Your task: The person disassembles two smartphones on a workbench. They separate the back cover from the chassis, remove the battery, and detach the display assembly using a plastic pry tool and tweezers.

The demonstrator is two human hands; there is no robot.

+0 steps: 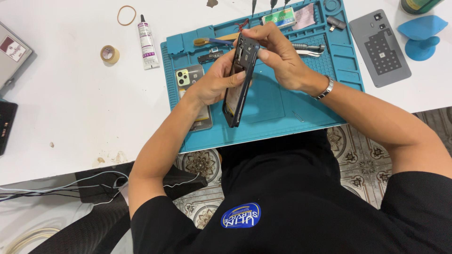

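Teal rubber covers the middle of the white surface (70,108), where a repair mat (273,117) lies under my two bare hands. My left hand (214,84) wraps around the lower half of a dark phone frame (239,80), its grip closed on the edge, with the frame held upright and slightly tilted above the mat. My right hand (278,54) pinches the top of the same frame from the other side, fingers curled over its upper corner; a metal watch band (325,89) sits on that wrist.

Just beside my left hand, a phone back cover (190,77) with a pale green camera block lies flat on the mat. Tweezers (308,48) rest behind my right hand, and a small brush (212,42) lies near the mat's far edge.

Off the mat to the left stand a white glue tube (147,42), a small roll of tape (109,54) and a rubber band (126,15). To the right lie a grey panel (380,47) and a blue suction cup (421,35). Loose cables (56,188) trail over the near left edge of the surface.
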